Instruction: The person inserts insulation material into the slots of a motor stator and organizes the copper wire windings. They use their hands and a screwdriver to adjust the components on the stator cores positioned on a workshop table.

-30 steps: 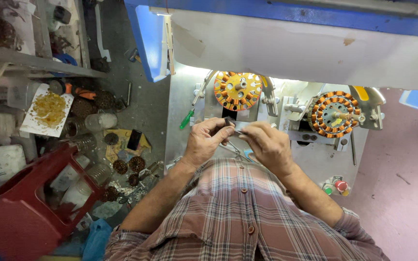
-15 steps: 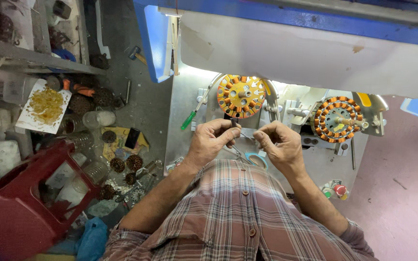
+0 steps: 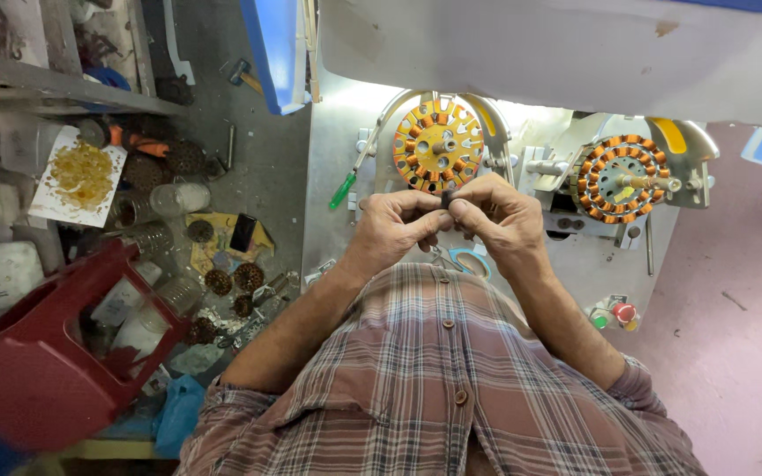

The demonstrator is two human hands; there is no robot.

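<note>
— over by the metal bench [image 3: 337,176], see that? both hands have come up off the bench top since a second ago.
— yes. left hand [image 3: 396,227] and right hand [image 3: 503,216] now meet fingertip to fingertip, pinched narrow on a small dark piece [image 3: 447,199], just below the orange-wound stator [image 3: 438,144].
— what is the piece?
— too small to tell. the blue-handled scissors [image 3: 465,262] lie on the bench beneath the wrists, untouched.
— and the second stator [image 3: 623,179]?
— sits apart on its fixture to the right, no hand near. i'd say the fiddling has moved from the bench up to that little piece.
</note>
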